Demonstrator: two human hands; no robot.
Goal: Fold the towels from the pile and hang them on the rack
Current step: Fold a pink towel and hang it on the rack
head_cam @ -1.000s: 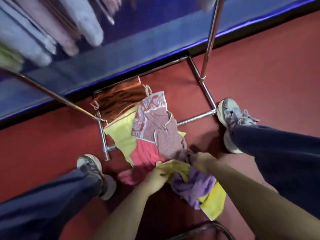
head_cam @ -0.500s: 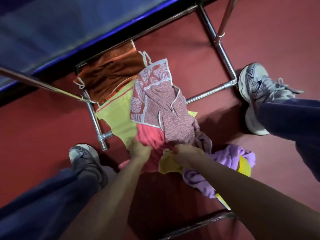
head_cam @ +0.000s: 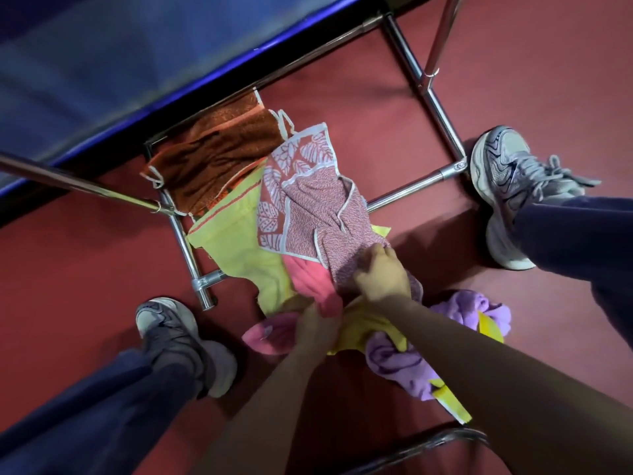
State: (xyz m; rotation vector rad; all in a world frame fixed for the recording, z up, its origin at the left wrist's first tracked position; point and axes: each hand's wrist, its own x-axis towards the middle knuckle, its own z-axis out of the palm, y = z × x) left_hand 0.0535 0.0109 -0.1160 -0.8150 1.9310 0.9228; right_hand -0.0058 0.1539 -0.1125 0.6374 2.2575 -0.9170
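Right hand shifted from yellow cloth to grip patterned towel, left hand gripped pink towel, both in the pile on the floor at rack base; picking looked just started, nothing folded.

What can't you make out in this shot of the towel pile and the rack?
Head view only:
- Rack: only base bars and pole stubs show; the top edge cuts off the rails, so hung towels cannot be seen.
- Left hand: its fingers are buried in the pink towel it grips.
- Yellow towel and purple towel: partly under the right forearm.
- Dark metal curve: cut by the bottom edge, unidentifiable.
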